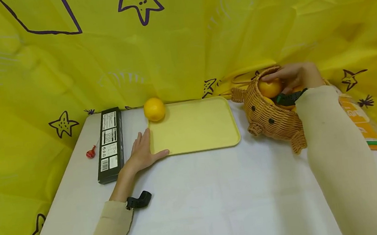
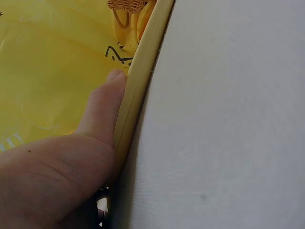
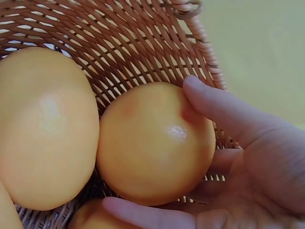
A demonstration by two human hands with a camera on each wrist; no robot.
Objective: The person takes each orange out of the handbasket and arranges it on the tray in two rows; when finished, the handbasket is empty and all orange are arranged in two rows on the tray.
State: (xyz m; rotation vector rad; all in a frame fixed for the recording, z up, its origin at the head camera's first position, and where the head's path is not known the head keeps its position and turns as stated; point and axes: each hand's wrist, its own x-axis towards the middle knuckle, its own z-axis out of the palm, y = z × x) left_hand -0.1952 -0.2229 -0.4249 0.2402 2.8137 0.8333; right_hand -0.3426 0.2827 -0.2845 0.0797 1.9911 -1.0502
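In the head view, my left hand [image 1: 143,151] spreads round the near-left corner of a pale yellow tray [image 1: 193,128]. Its thumb [image 2: 101,107] lies along the rim in the left wrist view. An orange [image 1: 154,109] sits at the tray's far-left corner. My right hand [image 1: 296,75] reaches into a wicker basket [image 1: 260,112] shaped like a pig's head. There the thumb and fingers curl round an orange [image 3: 155,143] inside the basket wall. Another orange [image 3: 47,129] touches it, and a further one [image 3: 95,217] shows partly below, behind a finger.
A long black box [image 1: 110,145] with white labels lies left of the tray. Beside it is a small red-wrapped lollipop [image 1: 91,152]. An orange-coloured package [image 1: 365,122] lies partly behind the right sleeve. A yellow patterned cloth [image 1: 181,45] hangs behind the white table [image 1: 217,195].
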